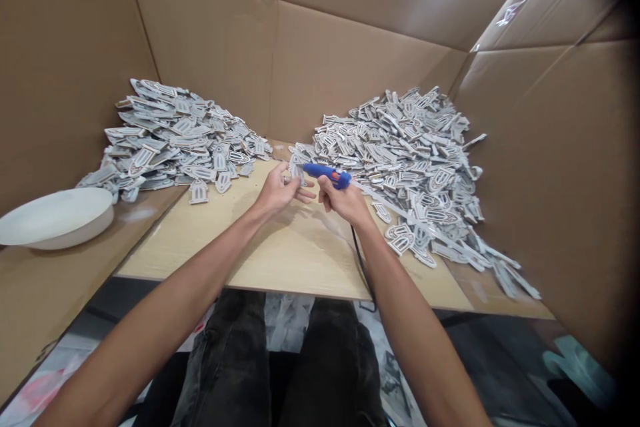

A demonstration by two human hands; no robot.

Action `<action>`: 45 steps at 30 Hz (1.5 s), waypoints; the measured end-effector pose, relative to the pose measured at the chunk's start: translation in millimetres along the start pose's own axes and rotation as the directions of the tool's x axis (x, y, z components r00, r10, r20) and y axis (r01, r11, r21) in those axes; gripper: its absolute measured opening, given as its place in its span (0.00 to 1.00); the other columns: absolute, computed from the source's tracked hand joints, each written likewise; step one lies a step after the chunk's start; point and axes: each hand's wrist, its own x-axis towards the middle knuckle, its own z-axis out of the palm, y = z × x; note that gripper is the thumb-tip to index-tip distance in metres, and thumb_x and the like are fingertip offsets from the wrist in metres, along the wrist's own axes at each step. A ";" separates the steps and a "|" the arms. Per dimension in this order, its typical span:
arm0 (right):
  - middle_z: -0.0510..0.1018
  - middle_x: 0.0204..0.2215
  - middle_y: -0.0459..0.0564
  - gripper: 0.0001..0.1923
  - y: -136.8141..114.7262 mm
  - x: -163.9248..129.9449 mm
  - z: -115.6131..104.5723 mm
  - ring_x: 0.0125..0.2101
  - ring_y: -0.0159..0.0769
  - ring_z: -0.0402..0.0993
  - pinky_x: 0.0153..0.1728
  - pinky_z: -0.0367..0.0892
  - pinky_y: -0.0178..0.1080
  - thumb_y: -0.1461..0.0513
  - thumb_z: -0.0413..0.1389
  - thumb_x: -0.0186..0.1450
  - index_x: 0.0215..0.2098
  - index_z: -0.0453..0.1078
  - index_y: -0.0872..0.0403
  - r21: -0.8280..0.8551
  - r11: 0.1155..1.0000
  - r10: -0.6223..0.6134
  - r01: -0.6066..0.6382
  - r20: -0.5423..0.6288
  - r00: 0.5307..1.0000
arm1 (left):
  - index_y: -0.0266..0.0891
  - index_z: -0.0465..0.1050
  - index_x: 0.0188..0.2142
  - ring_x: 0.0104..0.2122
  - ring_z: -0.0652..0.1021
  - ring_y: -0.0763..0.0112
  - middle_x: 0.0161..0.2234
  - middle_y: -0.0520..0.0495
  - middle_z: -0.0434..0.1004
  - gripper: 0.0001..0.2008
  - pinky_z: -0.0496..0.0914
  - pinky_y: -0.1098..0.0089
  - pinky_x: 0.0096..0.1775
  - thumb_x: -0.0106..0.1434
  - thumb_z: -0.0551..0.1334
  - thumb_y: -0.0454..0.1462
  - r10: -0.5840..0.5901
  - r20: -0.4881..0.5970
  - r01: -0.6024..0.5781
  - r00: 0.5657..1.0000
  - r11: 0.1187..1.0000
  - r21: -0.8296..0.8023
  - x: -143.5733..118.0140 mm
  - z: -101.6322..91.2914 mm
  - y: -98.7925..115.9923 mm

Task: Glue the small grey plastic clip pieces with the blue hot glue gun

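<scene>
Left hand: the left hand [281,191] hovers over the middle of the bench, its fingers [305,197] pinched together on a small grey-and-white arch-shaped flat piece [297,173].
Right hand: the right hand [345,203] sits just beside the left, fingers wrapped tight around the grip of a blue hot-glue gun with an orange trigger [327,174].
Glue gun: its nozzle points left, toward the held piece and close to it; whether the tip touches the piece cannot be told. A black cord [361,263] runs from under the right hand down over the near edge of the bench.
Held piece: above the bench top between the two hands, partly hidden by the left thumb and fingers.
Bench: a pale wooden board [280,253] set among brown cardboard walls [210,27] that close in the back and both sides.
Left heap: a pile of the same grey-and-white arch-shaped pieces [175,140] at the far left, with one loose piece [199,192] lying at its near edge.
Right heap: a larger pile of those pieces [415,160] spreads along the right side, trailing toward the near corner.
Bowl: a shallow white round bowl [55,217] stands on the cardboard ledge at far left, well apart from the hands.
Below: the person's dark trousers [280,367] show under the bench edge.
</scene>
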 end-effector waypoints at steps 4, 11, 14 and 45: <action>0.71 0.14 0.47 0.39 -5.5 -1.4 0.8 0.19 0.36 0.69 0.26 0.63 0.39 0.26 0.53 0.63 0.21 0.70 0.50 -0.026 1.000 0.012 -0.013 -0.032 0.999 | 0.39 0.63 0.48 0.29 0.87 0.64 0.36 0.43 0.86 0.18 0.81 0.69 0.32 0.67 0.70 0.39 0.039 -0.002 -0.039 0.999 0.999 0.026 -1.3 -1.8 -2.1; 0.67 0.15 0.44 0.36 -9.8 -3.7 2.6 0.21 0.36 0.66 0.27 0.62 0.39 0.27 0.55 0.62 0.24 0.66 0.49 -0.105 0.994 0.025 -0.032 -0.068 0.997 | 0.41 0.64 0.46 0.28 0.86 0.65 0.37 0.46 0.83 0.17 0.75 0.73 0.25 0.67 0.69 0.43 0.113 -0.045 -0.107 0.993 0.987 0.122 -3.1 -3.0 -5.9; 0.67 0.17 0.43 0.35 -7.6 -2.5 5.1 0.23 0.36 0.66 0.28 0.61 0.38 0.29 0.56 0.63 0.25 0.67 0.50 -0.156 0.988 -0.007 -0.007 -0.087 0.996 | 0.42 0.66 0.45 0.27 0.85 0.66 0.35 0.47 0.81 0.16 0.71 0.75 0.22 0.66 0.69 0.44 0.147 -0.073 -0.130 0.986 0.971 0.200 -4.6 -3.3 -5.5; 0.72 0.20 0.46 0.38 8.2 2.3 -3.8 0.23 0.35 0.68 0.30 0.64 0.39 0.27 0.46 0.66 0.25 0.66 0.50 -0.093 0.996 0.012 -0.013 -0.010 1.000 | 0.40 0.71 0.28 0.22 0.72 0.71 0.25 0.51 0.75 0.07 0.66 0.70 0.28 0.56 0.69 0.35 0.106 -0.250 -0.034 0.962 0.961 0.276 14.3 -28.4 4.7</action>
